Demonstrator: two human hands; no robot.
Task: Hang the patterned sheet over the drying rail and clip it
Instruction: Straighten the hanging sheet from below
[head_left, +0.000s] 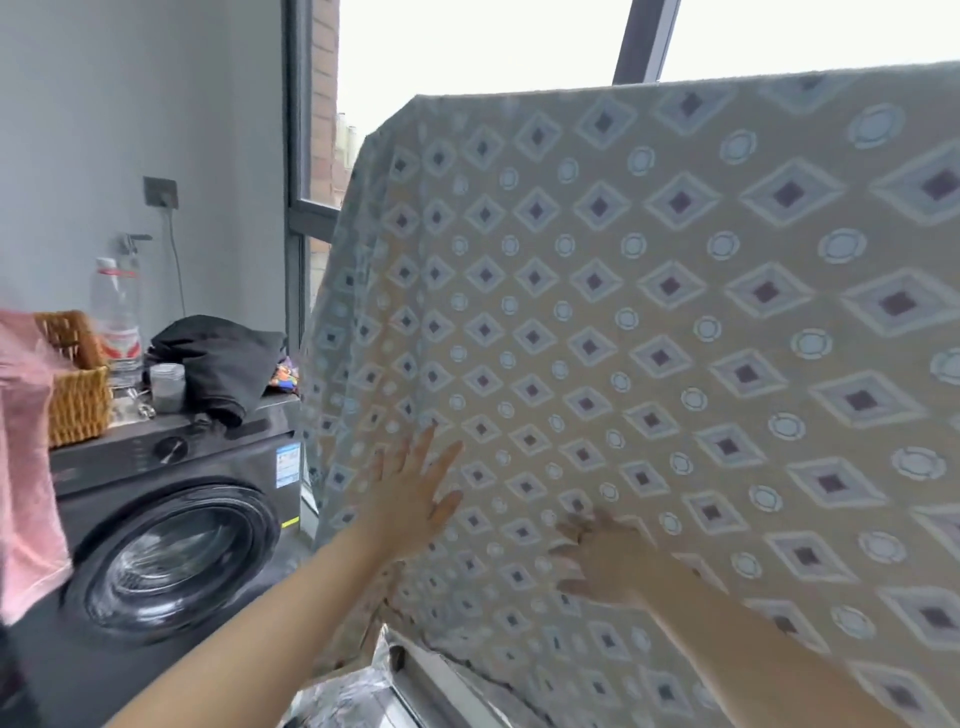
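Note:
The patterned sheet (649, 322), beige with blue diamonds and circles, hangs draped in front of the window and fills the right side of the view. Its top fold runs along a rail that the cloth hides. My left hand (410, 499) lies flat against the sheet near its lower left, fingers spread, holding nothing. My right hand (608, 556) rests on the sheet just to the right, blurred, fingers loosely apart. No clip is visible.
A dark front-loading washing machine (171, 525) stands at the left. On it are a wicker basket (78, 379), a plastic bottle (117, 322), a small jar (167, 379) and black cloth (218, 358). Pink cloth (26, 467) hangs at the far left. A window sill (441, 691) runs below the sheet.

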